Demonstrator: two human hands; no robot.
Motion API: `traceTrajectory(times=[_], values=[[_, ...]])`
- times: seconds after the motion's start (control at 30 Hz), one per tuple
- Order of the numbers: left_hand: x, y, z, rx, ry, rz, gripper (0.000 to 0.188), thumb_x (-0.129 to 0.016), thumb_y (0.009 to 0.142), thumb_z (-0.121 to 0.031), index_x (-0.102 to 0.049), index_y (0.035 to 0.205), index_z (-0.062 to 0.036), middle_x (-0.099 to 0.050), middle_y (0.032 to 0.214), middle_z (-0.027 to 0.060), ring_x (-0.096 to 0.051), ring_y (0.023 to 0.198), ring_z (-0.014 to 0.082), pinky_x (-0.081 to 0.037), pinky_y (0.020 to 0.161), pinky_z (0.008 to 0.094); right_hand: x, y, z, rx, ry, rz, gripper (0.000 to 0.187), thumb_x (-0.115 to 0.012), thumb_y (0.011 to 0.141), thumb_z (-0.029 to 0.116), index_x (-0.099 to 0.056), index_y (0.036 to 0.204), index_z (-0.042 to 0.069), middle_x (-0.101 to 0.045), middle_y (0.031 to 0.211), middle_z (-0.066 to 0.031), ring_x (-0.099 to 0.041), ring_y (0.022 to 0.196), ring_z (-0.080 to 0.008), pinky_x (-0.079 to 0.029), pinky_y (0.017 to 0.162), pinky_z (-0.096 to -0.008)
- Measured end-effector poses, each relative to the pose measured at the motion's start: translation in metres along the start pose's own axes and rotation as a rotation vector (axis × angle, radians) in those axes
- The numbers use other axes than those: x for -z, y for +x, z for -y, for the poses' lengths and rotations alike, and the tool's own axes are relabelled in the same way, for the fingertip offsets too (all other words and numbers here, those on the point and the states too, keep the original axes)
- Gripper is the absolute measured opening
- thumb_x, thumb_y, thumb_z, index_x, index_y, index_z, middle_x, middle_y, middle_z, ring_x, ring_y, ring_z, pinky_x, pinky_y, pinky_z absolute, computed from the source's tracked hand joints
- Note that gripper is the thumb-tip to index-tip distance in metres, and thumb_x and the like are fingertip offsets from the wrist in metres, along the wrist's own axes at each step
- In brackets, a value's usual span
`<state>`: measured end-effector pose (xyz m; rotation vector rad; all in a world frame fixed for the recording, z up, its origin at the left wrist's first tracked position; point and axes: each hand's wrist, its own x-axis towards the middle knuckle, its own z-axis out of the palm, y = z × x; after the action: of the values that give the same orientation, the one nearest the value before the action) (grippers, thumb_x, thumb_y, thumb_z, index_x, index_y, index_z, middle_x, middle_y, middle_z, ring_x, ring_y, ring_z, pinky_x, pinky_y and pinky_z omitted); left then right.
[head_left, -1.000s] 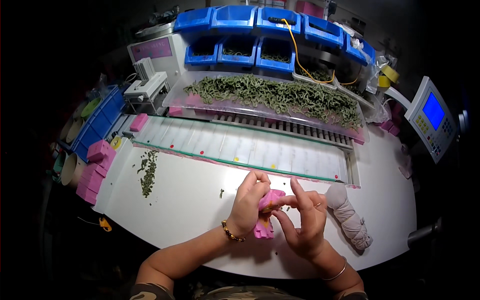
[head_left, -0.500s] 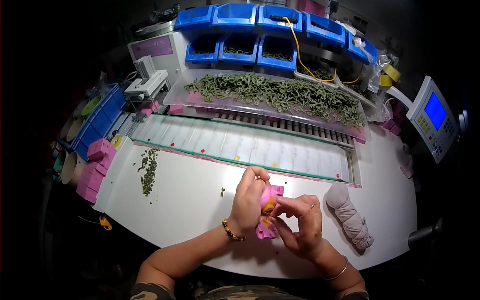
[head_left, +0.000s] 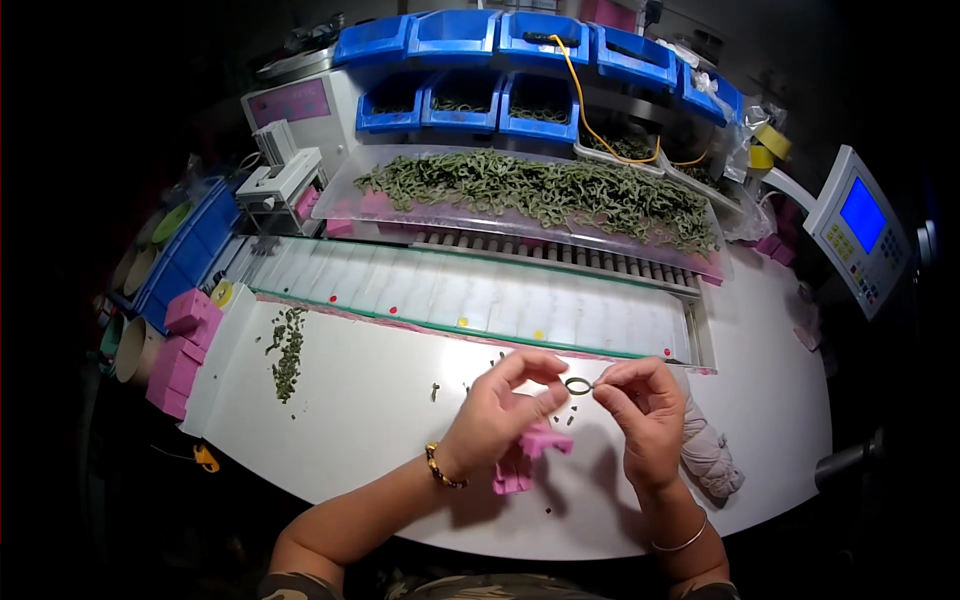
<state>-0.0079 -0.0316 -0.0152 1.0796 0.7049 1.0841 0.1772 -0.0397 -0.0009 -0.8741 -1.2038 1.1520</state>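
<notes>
A thin dark green ring (head_left: 578,381) is pinched by the thumb and fingertips of my right hand (head_left: 650,410) above the table. My left hand (head_left: 505,410) is beside it, its thumb and forefinger close to the ring's left side; whether they touch it I cannot tell. Under that palm a small pink moulded box (head_left: 513,470) is gripped, its flap standing out toward the right. The lower fingers of my left hand are hidden behind the palm. Small dark green crumbs (head_left: 571,420) lie on the white table below the ring.
A clear tray (head_left: 340,195) heaped with curled green dried strips (head_left: 540,185) stands beyond a segmented white strip (head_left: 420,295). Blue bins (head_left: 450,35) rise behind. Pink boxes (head_left: 180,360) and green bits (head_left: 288,350) are at left; a whitish cloth bundle (head_left: 712,455) and a keypad display (head_left: 860,220) at right.
My right hand has come away from the pink box, up and right, with the green ring now showing in its fingers. The box has tilted under my left hand, and crumbs now show on the table.
</notes>
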Motion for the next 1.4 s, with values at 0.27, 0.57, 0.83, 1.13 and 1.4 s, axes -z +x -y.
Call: traceTrajectory(times=[0.27, 0.57, 0.83, 1.13, 1.4], values=[[0.000, -0.002, -0.001, 0.018, 0.082, -0.001, 0.012, -0.062, 0.092, -0.007, -0.059, 0.101, 0.0002, -0.062, 0.094, 0.0028, -0.059, 0.082, 0.0064, -0.050, 0.073, 0.0216, -0.001, 0.001, 0.001, 0.143, -0.428, 0.130, 0.014, -0.073, 0.079, 0.004, -0.066, 0.090, 0.008, -0.062, 0.085, -0.0007, -0.050, 0.072, -0.0113, -0.037, 0.065, -0.0247], [0.006, -0.001, 0.006, 0.037, 0.084, 0.059, 0.014, -0.058, 0.095, -0.010, -0.056, 0.104, 0.0004, -0.060, 0.095, 0.0036, -0.057, 0.085, 0.0063, -0.049, 0.076, 0.0220, 0.000, 0.005, 0.008, 0.659, -0.951, 0.166, 0.014, -0.073, 0.077, 0.005, -0.065, 0.088, 0.007, -0.061, 0.082, -0.0041, -0.057, 0.073, -0.0212, -0.040, 0.063, -0.0319], [0.002, -0.001, 0.004, -0.063, 0.227, 0.032, 0.010, -0.057, 0.095, -0.008, -0.054, 0.102, -0.0006, -0.057, 0.093, 0.0017, -0.056, 0.083, 0.0062, -0.047, 0.074, 0.0214, 0.011, 0.003, 0.001, -0.088, -0.290, 0.189, 0.031, -0.048, 0.101, 0.020, -0.057, 0.080, 0.000, -0.056, 0.074, -0.0039, -0.051, 0.067, -0.0109, -0.041, 0.062, -0.0255], [0.001, 0.002, 0.004, -0.499, 0.573, 0.011, 0.018, -0.065, 0.085, -0.001, -0.056, 0.100, -0.0012, -0.058, 0.093, 0.0059, -0.056, 0.079, 0.0097, -0.047, 0.073, 0.0226, 0.008, 0.002, -0.003, 0.023, -0.395, 0.271, 0.019, -0.060, 0.095, 0.015, -0.061, 0.084, 0.000, -0.053, 0.078, -0.0015, -0.047, 0.068, -0.0088, -0.038, 0.062, -0.0236], [-0.006, -0.002, -0.001, -0.305, 0.479, -0.145, 0.025, -0.069, 0.083, 0.000, -0.058, 0.105, -0.0010, -0.063, 0.096, 0.0070, -0.065, 0.081, 0.0113, -0.053, 0.073, 0.0259, 0.009, 0.003, -0.006, 0.012, -0.261, 0.193, 0.009, -0.064, 0.090, 0.010, -0.060, 0.087, 0.002, -0.052, 0.080, -0.0011, -0.045, 0.069, -0.0086, -0.037, 0.063, -0.0227]])
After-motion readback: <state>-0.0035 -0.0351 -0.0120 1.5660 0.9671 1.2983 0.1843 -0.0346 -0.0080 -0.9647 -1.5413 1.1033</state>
